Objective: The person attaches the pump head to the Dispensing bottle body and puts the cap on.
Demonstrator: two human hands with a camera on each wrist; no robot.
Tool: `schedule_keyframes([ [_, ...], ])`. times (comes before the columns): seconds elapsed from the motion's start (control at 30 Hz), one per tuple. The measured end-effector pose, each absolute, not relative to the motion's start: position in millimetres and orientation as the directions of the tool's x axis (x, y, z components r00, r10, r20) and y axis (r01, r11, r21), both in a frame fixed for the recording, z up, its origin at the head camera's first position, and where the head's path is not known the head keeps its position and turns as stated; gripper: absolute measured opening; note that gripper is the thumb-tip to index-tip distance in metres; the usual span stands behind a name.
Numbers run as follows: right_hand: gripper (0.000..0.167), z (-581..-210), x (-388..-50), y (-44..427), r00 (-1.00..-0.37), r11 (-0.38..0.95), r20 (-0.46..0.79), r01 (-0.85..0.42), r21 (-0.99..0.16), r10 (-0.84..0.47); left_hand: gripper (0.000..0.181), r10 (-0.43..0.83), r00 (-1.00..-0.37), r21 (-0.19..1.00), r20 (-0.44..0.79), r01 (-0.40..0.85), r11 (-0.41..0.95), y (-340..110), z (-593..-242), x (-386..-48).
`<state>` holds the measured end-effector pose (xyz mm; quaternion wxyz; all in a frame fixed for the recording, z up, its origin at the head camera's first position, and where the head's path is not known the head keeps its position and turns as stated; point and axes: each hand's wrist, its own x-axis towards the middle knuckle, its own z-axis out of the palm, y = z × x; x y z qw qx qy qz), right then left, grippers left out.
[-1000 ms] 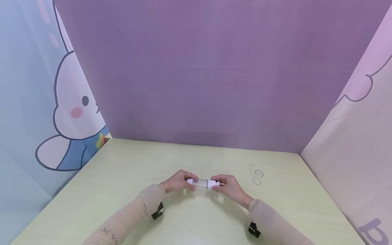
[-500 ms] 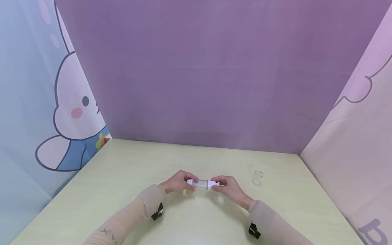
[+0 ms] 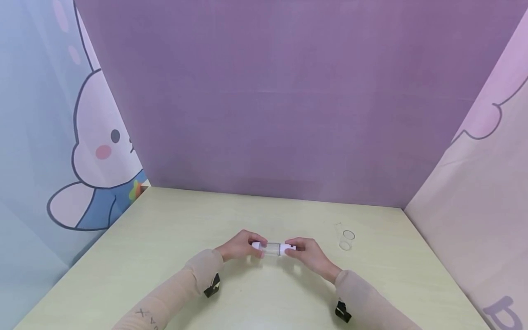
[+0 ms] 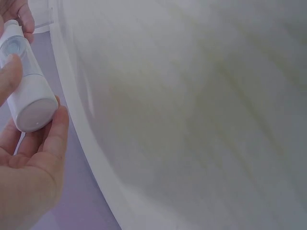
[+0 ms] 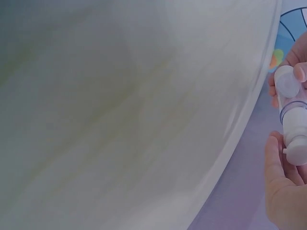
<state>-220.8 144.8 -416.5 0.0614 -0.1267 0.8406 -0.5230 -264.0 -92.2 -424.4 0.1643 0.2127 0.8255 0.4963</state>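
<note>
A small pump bottle (image 3: pixel 272 249) with a clear body lies sideways between both hands, just above the table. My left hand (image 3: pixel 241 245) grips its white base end, and the thumb lies along the clear part in the left wrist view, where the round white bottom (image 4: pixel 37 115) faces the camera. At the other end my right hand (image 3: pixel 311 255) holds the white pump head between thumb and fingers. The right wrist view shows this pump head (image 5: pixel 297 151) with a short nozzle. Right of the hands, a clear cylindrical cap (image 3: pixel 346 241) rests on the table.
The pale yellow table (image 3: pixel 185 215) ends at a purple panel (image 3: pixel 288 114) behind. Printed curtains (image 3: pixel 37 137) stand at the left and right sides. A black strap piece (image 3: pixel 212 285) hangs under each wrist.
The thin nozzle that stuck out to the right of the pump head one second ago no longer shows there; the pump head appears turned. Both hands stay in nearly the same place.
</note>
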Motion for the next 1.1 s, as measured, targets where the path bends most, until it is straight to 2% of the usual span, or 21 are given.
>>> schedule_keyframes([
  [0.47,0.038,-411.1,-221.0,143.7,-0.96,0.433,0.053,-0.174,-0.885,-0.276,0.037,0.5,-0.863,0.877,-0.073,0.183,0.443,-92.8,-423.5,-266.1],
  [0.77,0.043,-407.5,-221.9,144.4,-0.946,0.304,0.061,-0.162,-0.939,-0.318,0.036,0.495,-0.867,0.872,-0.058,0.197,0.447,-92.4,-419.4,-265.1],
  [1.1,0.042,-410.6,-220.4,142.3,-0.943,0.323,0.066,-0.177,-0.93,-0.327,0.036,0.492,-0.869,0.876,-0.051,0.198,0.441,-92.8,-420.7,-263.4],
])
